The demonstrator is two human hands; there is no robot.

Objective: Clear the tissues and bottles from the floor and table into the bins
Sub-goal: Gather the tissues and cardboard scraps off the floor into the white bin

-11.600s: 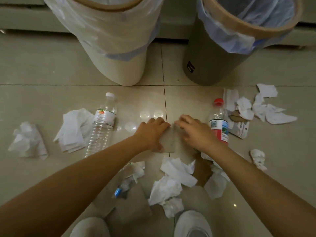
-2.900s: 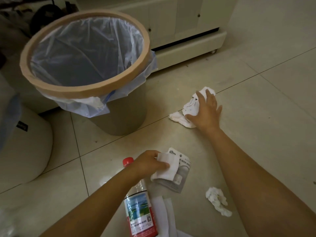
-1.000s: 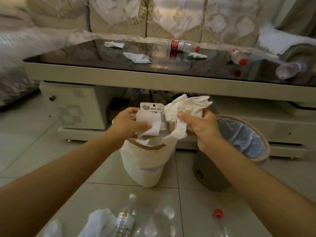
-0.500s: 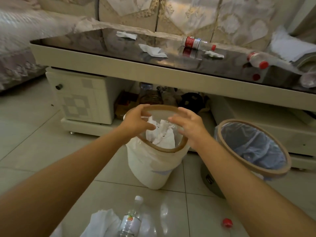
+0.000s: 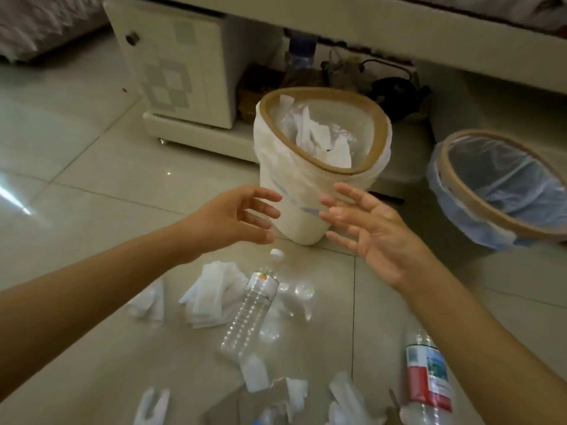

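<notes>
While both hands hang empty at mid-frame, left hand [image 5: 233, 216] and right hand [image 5: 368, 231] with fingers spread, tissues already lie in the white bin [image 5: 322, 179] at upper centre. Best next: gather the tissue pile [image 5: 214, 292] at lower centre in one scoop, then take the clear bottle [image 5: 251, 311] beside it to the blue-lined bin [image 5: 497, 191] at right.

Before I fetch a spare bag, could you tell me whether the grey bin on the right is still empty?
It looks empty: the grey bin shows only its bare blue liner, though its far right side is cut off.
</notes>
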